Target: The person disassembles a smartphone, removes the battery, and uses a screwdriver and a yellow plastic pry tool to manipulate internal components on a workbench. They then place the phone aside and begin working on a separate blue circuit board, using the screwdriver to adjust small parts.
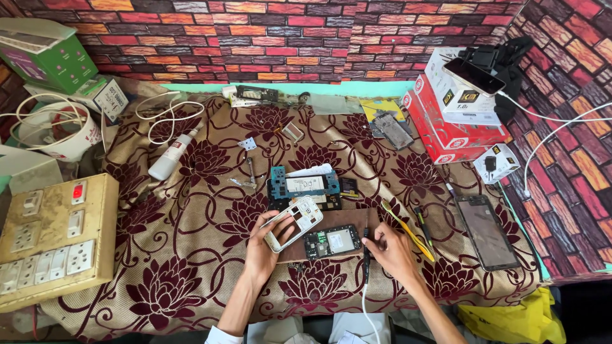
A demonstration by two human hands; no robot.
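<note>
My left hand point(266, 245) grips a white phone frame point(295, 221), held tilted above a brown work mat point(347, 220). An opened dark phone body point(332, 241) lies on that mat, just right of the frame. At the mat's right edge, my right hand point(390, 250) pinches a thin dark tool with a white cable point(366, 267) beside the opened phone. A blue circuit board assembly point(305, 185) rests just beyond the mat.
A yellow-handled tool point(408, 232), a screwdriver point(423, 224) and a detached dark screen point(488, 231) lie to the right. Red and white boxes point(446, 121) stand far right with a phone on top. A white bottle point(171, 157) and a switchboard point(54, 239) are to the left.
</note>
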